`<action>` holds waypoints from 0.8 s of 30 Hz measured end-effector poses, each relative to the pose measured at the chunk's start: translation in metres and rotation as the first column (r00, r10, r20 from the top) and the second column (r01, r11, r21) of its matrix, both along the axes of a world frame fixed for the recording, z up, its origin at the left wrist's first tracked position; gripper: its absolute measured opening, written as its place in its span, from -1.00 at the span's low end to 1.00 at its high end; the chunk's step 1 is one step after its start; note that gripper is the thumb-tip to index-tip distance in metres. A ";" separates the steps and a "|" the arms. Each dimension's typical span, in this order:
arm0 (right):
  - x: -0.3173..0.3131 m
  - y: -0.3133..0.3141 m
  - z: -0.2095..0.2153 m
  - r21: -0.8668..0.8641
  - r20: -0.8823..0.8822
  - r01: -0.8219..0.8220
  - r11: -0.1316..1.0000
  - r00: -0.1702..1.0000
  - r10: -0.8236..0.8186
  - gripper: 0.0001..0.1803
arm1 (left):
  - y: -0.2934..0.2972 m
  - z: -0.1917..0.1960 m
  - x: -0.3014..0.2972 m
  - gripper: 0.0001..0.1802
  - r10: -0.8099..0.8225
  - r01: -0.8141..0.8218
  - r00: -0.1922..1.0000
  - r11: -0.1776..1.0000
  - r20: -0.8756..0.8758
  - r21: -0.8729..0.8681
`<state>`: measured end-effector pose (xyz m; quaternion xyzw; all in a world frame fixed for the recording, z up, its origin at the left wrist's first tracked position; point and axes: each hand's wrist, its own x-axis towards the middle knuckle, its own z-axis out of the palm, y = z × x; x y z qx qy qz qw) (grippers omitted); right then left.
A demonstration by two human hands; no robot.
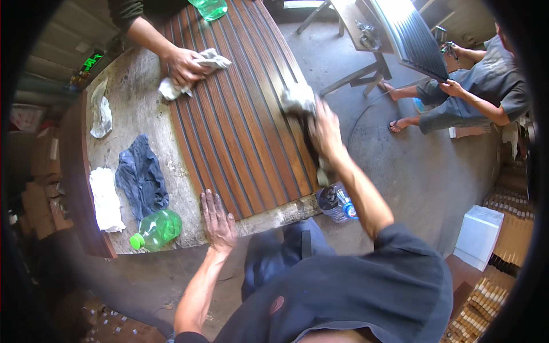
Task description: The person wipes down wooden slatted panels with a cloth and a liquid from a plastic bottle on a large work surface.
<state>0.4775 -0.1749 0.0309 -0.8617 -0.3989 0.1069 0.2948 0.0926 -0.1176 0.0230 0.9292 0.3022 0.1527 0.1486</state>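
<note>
A brown slatted wood panel (240, 114) with dark grooves lies on the worktable (186, 226). My right hand (326, 130) is closed on a whitish rag (298, 99), pressed to the panel's right edge; both are slightly blurred. With fingers stretched out, my left hand (218, 224) lies flat at the panel's near left corner and holds nothing. Across the table, a co-worker's hand (186, 67) presses another pale rag (214, 59) onto the panel's left side. Left of my left hand, a green plastic bottle (161, 230) lies on its side.
On the table's left lie a dark cloth (143, 177), a white cloth (106, 200) and a greyish cloth (101, 117). Another green bottle (210, 8) is at the far end. A clear plastic container (334, 206) is below my right forearm. Another person (480, 86) holds a dark ribbed panel (412, 43).
</note>
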 end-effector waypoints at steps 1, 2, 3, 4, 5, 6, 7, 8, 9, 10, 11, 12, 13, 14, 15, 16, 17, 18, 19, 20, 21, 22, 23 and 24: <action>-0.015 -0.045 -0.013 0.070 0.045 -0.021 0.997 0.999 0.018 -0.36 | 0.000 -0.002 0.005 -0.34 -0.010 0.011 1.000 1.000 0.002 -0.008; -0.044 -0.078 -0.010 0.015 0.166 -0.030 0.999 0.986 0.027 -0.36 | -0.001 -0.002 0.003 -0.34 -0.002 0.002 1.000 1.000 0.004 -0.015; -0.063 -0.100 -0.006 -0.040 0.286 -0.036 0.999 0.957 0.045 -0.36 | 0.001 -0.002 0.001 -0.34 0.014 -0.014 1.000 1.000 0.013 -0.020; -0.069 -0.108 -0.005 -0.075 0.323 -0.051 0.996 0.944 0.072 -0.35 | 0.000 -0.002 0.000 -0.33 0.001 -0.001 1.000 1.000 -0.004 -0.003; -0.074 -0.111 -0.006 -0.111 0.357 -0.069 0.991 0.928 0.105 -0.35 | 0.001 -0.003 -0.002 -0.33 -0.007 0.008 1.000 1.000 -0.023 0.014; -0.073 -0.097 0.001 -0.126 0.312 -0.041 0.991 0.947 0.078 -0.34 | 0.002 -0.001 -0.003 -0.33 -0.012 0.012 1.000 1.000 -0.004 0.011; -0.064 -0.082 0.000 -0.089 0.347 -0.081 0.993 0.932 0.107 -0.35 | 0.001 0.002 -0.003 -0.33 -0.008 0.008 1.000 1.000 -0.004 -0.006; -0.053 -0.060 0.002 -0.084 0.354 -0.124 0.989 0.924 0.146 -0.35 | 0.001 0.002 0.000 -0.34 -0.010 0.010 1.000 1.000 0.023 -0.004; -0.044 -0.032 0.006 -0.078 0.358 -0.166 0.983 0.916 0.183 -0.36 | 0.002 0.004 0.000 -0.34 -0.013 0.013 0.999 1.000 0.045 -0.001; -0.033 -0.001 0.013 -0.038 0.372 -0.213 0.976 0.904 0.212 -0.41 | 0.003 0.003 0.000 -0.34 0.006 -0.005 0.999 1.000 0.044 -0.005; -0.019 0.030 0.016 0.000 0.388 -0.256 0.967 0.891 0.236 -0.45 | 0.004 0.003 0.000 -0.35 -0.003 0.003 0.999 1.000 0.045 0.005; 0.008 0.061 0.014 0.014 0.431 -0.223 0.975 0.881 0.195 -0.50 | 0.004 0.002 0.009 -0.35 -0.025 0.024 0.998 1.000 0.054 0.014; 0.019 0.080 0.007 0.025 0.463 -0.196 0.980 0.871 0.162 -0.54 | 0.003 0.000 0.014 -0.35 -0.017 0.016 0.998 1.000 0.053 0.003; 0.005 0.089 0.010 0.034 0.370 -0.182 0.983 0.916 0.156 -0.51 | 0.001 -0.002 0.012 -0.35 -0.011 0.011 0.998 1.000 0.066 0.001; -0.008 0.100 0.018 0.051 0.279 -0.162 0.986 0.950 0.142 -0.48 | 0.003 -0.001 0.011 -0.36 -0.011 0.010 0.997 1.000 0.082 0.011; -0.021 0.078 -0.008 0.076 0.285 -0.255 0.964 0.932 0.224 -0.45 | 0.003 0.000 0.016 -0.36 -0.007 0.006 0.995 1.000 0.098 0.013; -0.061 0.047 -0.024 0.114 0.420 -0.395 0.912 0.851 0.316 -0.40 | 0.002 0.000 0.008 -0.36 0.013 -0.014 0.996 1.000 0.092 0.009; -0.114 0.023 0.013 -0.078 0.144 -0.438 0.895 0.884 0.445 -0.35 | -0.003 0.000 -0.012 -0.36 0.054 -0.053 0.996 0.999 0.075 -0.009; -0.139 -0.011 0.009 -0.118 0.234 -0.570 0.813 0.779 0.581 -0.32 | -0.005 0.001 -0.012 -0.35 0.060 -0.058 0.995 0.998 0.086 -0.026; -0.149 -0.040 -0.004 -0.254 0.288 -0.681 0.687 0.624 0.726 -0.30 | -0.004 0.001 -0.009 -0.34 0.059 -0.056 0.994 0.998 0.088 -0.033; -0.169 -0.058 0.024 -0.183 0.160 -0.747 0.639 0.619 0.769 -0.27 | -0.004 0.001 -0.009 -0.32 0.062 -0.060 0.996 0.998 0.071 -0.035; -0.163 -0.055 0.031 -0.264 0.103 -0.740 0.619 0.616 0.781 -0.26 | -0.005 0.002 -0.006 -0.31 0.054 -0.049 0.992 0.998 0.110 -0.051; -0.153 -0.048 0.032 -0.340 0.044 -0.734 0.588 0.612 0.790 -0.25 | -0.003 0.002 -0.003 -0.31 0.051 -0.042 0.988 0.997 0.146 -0.065; -0.140 -0.034 0.027 -0.155 0.064 -0.778 0.609 0.608 0.792 -0.27 | -0.004 0.001 -0.007 -0.31 0.067 -0.057 0.988 0.996 0.141 -0.070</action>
